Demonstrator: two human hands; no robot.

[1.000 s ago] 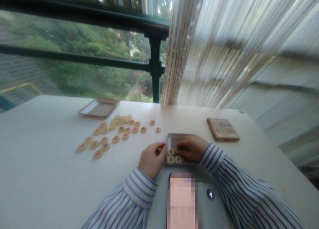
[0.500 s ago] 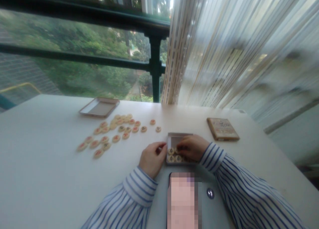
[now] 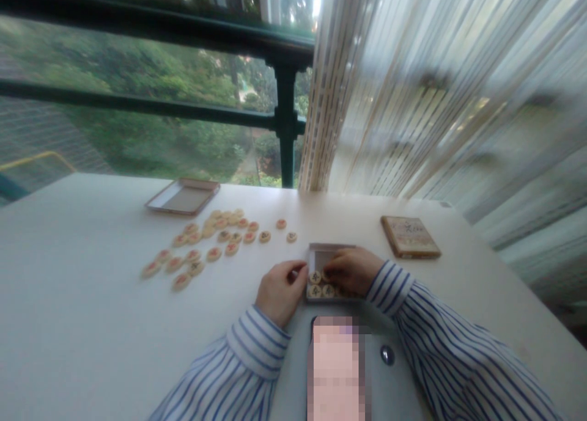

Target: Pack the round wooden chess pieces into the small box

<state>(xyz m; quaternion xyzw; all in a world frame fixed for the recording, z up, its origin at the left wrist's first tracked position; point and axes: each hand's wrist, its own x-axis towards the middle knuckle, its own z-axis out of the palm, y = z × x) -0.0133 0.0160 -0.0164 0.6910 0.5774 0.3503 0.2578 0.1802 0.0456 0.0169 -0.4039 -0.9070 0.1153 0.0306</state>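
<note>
A shallow open box [image 3: 308, 286] lies on the table in front of me, with several round wooden pieces [image 3: 314, 291] bearing dark characters in its near part. My left hand [image 3: 282, 289], fingers curled and thumb meeting fingertips, is at the box's left wall; what it pinches, if anything, is too small to tell. Over the box's right side, my right hand [image 3: 353, 270] reaches in with closed fingers on a round piece [image 3: 325, 275], partly hidden beneath them. The hand also covers the right part of the box.
Many loose discs [image 3: 214, 254] with red or dark characters spread over the white table [image 3: 92, 299] at left. Behind them lies a shallow lid [image 3: 183, 212]. A flat closed box [image 3: 409, 237] is at right. A phone [image 3: 337, 366] and a small dark oval object [image 3: 387, 355] are near me.
</note>
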